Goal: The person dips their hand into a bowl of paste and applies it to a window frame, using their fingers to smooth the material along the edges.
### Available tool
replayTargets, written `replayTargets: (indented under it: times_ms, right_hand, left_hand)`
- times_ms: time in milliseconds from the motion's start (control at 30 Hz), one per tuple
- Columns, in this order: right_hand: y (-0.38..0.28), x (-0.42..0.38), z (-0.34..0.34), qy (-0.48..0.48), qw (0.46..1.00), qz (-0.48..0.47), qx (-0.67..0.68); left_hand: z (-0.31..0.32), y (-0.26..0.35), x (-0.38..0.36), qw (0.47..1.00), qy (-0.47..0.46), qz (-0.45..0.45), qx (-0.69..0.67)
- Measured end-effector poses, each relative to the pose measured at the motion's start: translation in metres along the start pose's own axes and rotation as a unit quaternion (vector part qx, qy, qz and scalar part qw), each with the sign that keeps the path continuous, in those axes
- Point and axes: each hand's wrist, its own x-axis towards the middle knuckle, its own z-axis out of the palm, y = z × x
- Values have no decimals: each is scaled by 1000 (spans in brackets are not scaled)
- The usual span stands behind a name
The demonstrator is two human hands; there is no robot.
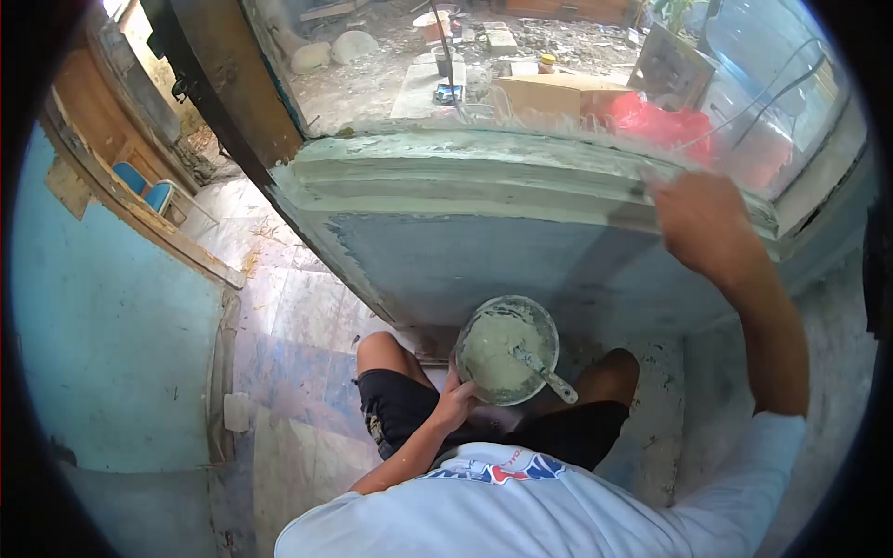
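Observation:
My left hand grips the near-left side of a round bowl held between my knees. Pale greenish paste lies in the bowl and coats its inner wall. A putty knife rests in it, blade in the paste and handle over the near-right rim. Up at the right end of the window sill, my right hand is closed, its fingers against or just over the sill. Motion blurs the fingertips, and what they hold, if anything, cannot be made out. Uneven pale green paste covers the sill and its ledges.
Behind the window glass stand a cardboard box, a red plastic bag and rubble. A dark wooden post rises left of the sill. Further left are a doorway, a blue chair and a turquoise panel.

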Motion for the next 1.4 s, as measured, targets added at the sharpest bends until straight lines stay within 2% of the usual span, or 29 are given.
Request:
replayTargets:
  times_ms: [33, 100, 167, 200, 233, 300, 333, 400, 533, 600, 633, 667, 700, 733, 800, 833, 900, 1033, 1133, 1200, 1400]
  right_hand:
    - [3, -20, 4, 26, 999, 26, 24]
    - [-15, -46, -4, 25, 983, 2, 184]
    - [-50, -56, 25, 34, 939, -70, 334]
    - [-71, -54, 54, 42, 917, -113, 380]
    - [-93, -47, 84, 49, 890, -158, 425]
    - [-130, -24, 120, -96, 829, -179, 520]
    - [-149, -21, 125, -116, 823, -196, 520]
    - [-186, -14, 133, 22, 767, -190, 613]
    - [-240, 3, 139, -15, 726, -262, 635]
    - [-243, 16, 122, -198, 646, -257, 691]
    - [-247, 23, 119, -196, 643, -273, 688]
    - [-252, 28, 116, -240, 641, -257, 682]
    - [-257, 34, 115, -281, 640, -241, 673]
    - [-268, 41, 115, -272, 643, -259, 667]
    - [-294, 48, 125, -290, 558, -287, 723]
    - [-300, 49, 123, -285, 556, -303, 720]
    - [-305, 49, 125, -281, 512, -305, 752]
    - [-311, 63, 119, -259, 502, -321, 760]
    - [-309, 63, 105, -300, 523, -293, 742]
    - [-313, 67, 107, -342, 502, -310, 731]
    - [-317, 61, 101, -350, 429, -285, 782]
  left_hand:
    - [6, 4, -1, 1000, 5, 4, -1]
    - [13, 6, -8, 999, 48, -9, -19]
    - [-1, -12, -9, 997, 56, 33, -47]
    - [7, -9, -10, 994, 74, 50, -57]
    - [26, -3, -11, 986, 111, 104, -75]
    - [23, -3, -21, 982, 157, 91, -56]
    - [22, -5, -29, 977, 173, 116, -38]
    - [36, 8, -37, 959, 225, 170, -29]
    - [35, 10, -53, 945, 247, 214, -14]
    - [72, 21, -51, 925, 285, 246, -52]
    - [81, 23, -48, 907, 310, 271, -88]
    - [65, 14, -49, 923, 278, 259, -54]
    - [58, -2, -47, 917, 286, 274, -55]
    - [63, 4, -45, 906, 291, 298, -73]
    - [67, 5, -46, 893, 307, 316, -92]
    - [70, 7, -46, 884, 314, 336, -84]
    - [72, 5, -44, 878, 321, 343, -85]
    - [67, 3, -42, 865, 353, 354, -39]
    - [67, 6, -46, 861, 378, 341, -12]
    - [64, 4, -48, 862, 376, 341, 5]
    - [54, -5, -45, 865, 359, 350, 11]
